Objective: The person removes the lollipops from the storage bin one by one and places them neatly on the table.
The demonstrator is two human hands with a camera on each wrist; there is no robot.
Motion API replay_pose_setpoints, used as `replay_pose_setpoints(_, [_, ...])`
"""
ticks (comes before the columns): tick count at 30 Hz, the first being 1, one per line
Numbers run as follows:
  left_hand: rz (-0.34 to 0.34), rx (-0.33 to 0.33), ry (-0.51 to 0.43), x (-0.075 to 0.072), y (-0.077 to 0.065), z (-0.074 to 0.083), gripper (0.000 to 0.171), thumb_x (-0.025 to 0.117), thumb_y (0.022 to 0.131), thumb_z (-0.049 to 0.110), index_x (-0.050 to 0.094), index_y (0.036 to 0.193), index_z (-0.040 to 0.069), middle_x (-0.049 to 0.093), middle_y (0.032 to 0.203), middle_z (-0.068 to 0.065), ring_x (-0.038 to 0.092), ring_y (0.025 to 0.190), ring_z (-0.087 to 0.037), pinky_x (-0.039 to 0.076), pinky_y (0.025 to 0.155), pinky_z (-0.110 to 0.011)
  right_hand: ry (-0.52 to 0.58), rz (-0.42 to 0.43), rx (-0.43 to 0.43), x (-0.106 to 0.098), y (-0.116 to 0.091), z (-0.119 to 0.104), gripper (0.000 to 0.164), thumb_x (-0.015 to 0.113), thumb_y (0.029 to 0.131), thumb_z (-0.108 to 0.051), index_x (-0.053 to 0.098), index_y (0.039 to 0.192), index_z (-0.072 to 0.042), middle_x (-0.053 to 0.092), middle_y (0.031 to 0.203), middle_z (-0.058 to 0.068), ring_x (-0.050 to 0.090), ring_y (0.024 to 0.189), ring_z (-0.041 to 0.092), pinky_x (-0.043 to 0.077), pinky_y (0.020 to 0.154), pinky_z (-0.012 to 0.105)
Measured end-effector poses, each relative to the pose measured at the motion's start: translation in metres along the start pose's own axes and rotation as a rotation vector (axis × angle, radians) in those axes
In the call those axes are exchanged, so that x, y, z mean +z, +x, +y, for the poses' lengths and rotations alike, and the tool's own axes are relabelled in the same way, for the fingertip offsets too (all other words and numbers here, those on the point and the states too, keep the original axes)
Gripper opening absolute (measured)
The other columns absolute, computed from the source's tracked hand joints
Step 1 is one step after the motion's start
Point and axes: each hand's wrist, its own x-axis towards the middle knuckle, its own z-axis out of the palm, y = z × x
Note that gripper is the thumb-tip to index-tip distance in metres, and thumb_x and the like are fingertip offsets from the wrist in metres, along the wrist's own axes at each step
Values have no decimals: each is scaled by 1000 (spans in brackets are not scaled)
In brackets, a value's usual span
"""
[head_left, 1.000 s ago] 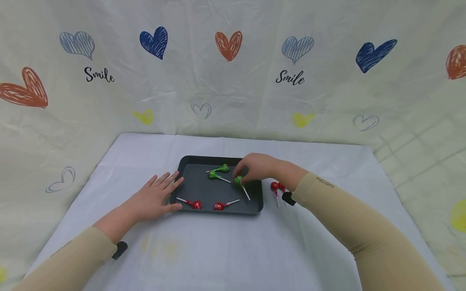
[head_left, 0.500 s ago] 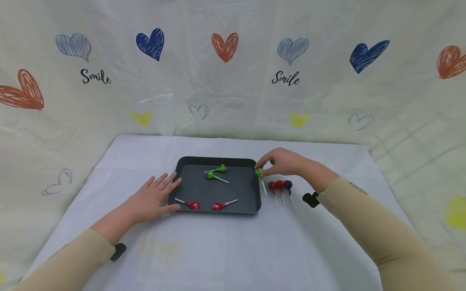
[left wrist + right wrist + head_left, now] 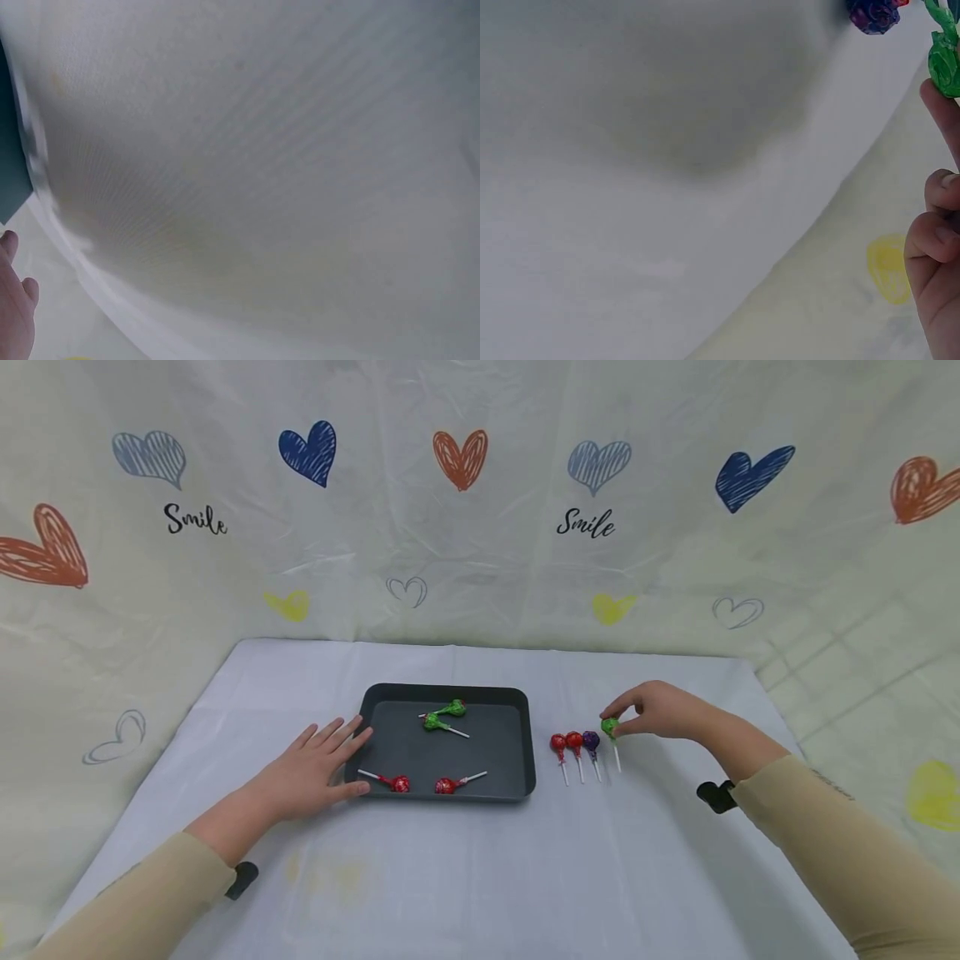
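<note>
Well, from where I'm standing, the person's right hand [image 3: 660, 714] has a green lollipop [image 3: 609, 726] pinched at its wrapped head, thumb and finger drawn narrow around it, the stick pointing towards five o'clock. I can't tell whether that stick touches the white cloth [image 3: 450, 877]. Just beside it, towards eight o'clock, lies a purple lollipop [image 3: 592, 741], then two red lollipops [image 3: 573, 741] further along, sticks also at five.

This whole row sits at three o'clock from the dark tray [image 3: 495, 739]. The left hand [image 3: 318, 768] is spread wide at the tray's nine o'clock edge, holding nothing. Inside, two more green lollipops [image 3: 434, 722] lie near twelve, close together, and two other red ones [image 3: 446, 786] near seven and five.
</note>
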Motion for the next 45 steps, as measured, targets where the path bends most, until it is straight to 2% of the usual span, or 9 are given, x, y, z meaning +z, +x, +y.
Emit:
replay_pose_setpoints(9, [2,5,4,-1,0,0,85,44,82,70,18,149,25,10,156,0,11,141,-31,8,111,-56,-6,-43,67,10,3,18,29,71,80,-33,70,108,-25,67,105,-4,54,108,27,49,85,44])
replay_pose_setpoints(15, [6,7,-2,4,1,-4,87,42,80,73,16,149,27,8,156,2,9,141,-30,7,111,-56,-60,-84,64,21,16,23,28,72,79,-35,70,106,-26,66,99,-7,55,103,23,48,85,44])
replay_pose_setpoints(21, [-4,6,-4,5,2,-5,87,43,80,73,16,149,27,7,156,3,8,142,-29,7,111,-56,-90,-82,60,28,21,28,27,71,79,-36,70,105,-28,66,97,-9,56,99,20,49,86,44])
replay_pose_setpoints(24, [-4,-5,3,5,2,-5,89,38,79,77,14,149,29,6,156,4,8,142,-27,7,112,-54,-83,-75,59,30,22,28,28,71,80,-37,70,106,-29,65,99,-9,55,100,18,49,86,43])
replay_pose_setpoints(28, [-5,-7,14,7,3,-7,90,35,77,79,13,149,30,5,156,6,7,142,-26,6,112,-53,-76,-75,40,28,22,27,30,70,81,-36,68,110,-28,65,102,-7,55,103,21,48,86,44])
replay_pose_setpoints(32, [9,11,6,6,3,-7,89,42,78,76,16,149,28,9,156,2,10,141,-29,7,111,-56,-69,-79,28,23,19,25,35,69,82,-36,65,116,-26,65,105,-5,53,107,25,48,87,47])
replay_pose_setpoints(38, [6,11,5,6,3,-6,89,41,78,76,15,149,28,8,156,1,9,141,-30,8,111,-56,-63,-65,31,16,17,21,38,68,82,-37,65,118,-25,65,109,-1,51,112,29,47,88,48])
replay_pose_setpoints(45, [26,20,-3,6,3,-7,89,45,79,73,18,149,26,11,155,0,12,141,-31,9,110,-57,-41,-49,19,10,20,7,34,68,84,-32,66,117,-24,66,109,0,56,104,24,51,83,40])
